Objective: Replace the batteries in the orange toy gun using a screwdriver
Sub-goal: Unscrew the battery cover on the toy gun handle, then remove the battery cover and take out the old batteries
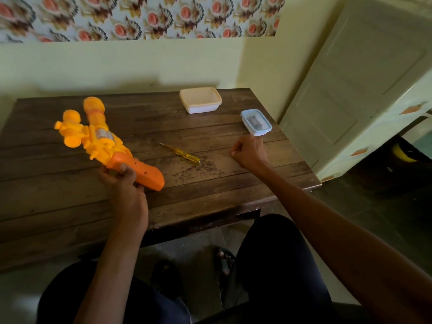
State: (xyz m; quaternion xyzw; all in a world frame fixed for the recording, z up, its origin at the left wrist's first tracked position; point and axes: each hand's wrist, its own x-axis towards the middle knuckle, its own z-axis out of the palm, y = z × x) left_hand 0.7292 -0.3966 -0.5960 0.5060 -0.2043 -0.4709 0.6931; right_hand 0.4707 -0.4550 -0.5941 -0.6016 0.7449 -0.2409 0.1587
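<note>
Gripping the darker handle, the left hand (124, 183) steadies the orange toy gun (102, 141) on the table's (210, 195) near-left. It looks like light, rigid, hollow plastic with a smooth surface; the handle seems the surest hold. The right hand (250, 153) is clenched, seemingly empty, right of the screwdriver (180, 153).

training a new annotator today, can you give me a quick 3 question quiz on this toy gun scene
1. True or false: the left hand grips the orange toy gun by its handle.
2. Where does the screwdriver lie? A) in the right hand B) loose on the table between the hands C) inside the white container
3. Fill in: the blue-rimmed container sits just beyond the ____ hand.

Key: 1 true; 2 B; 3 right
</note>
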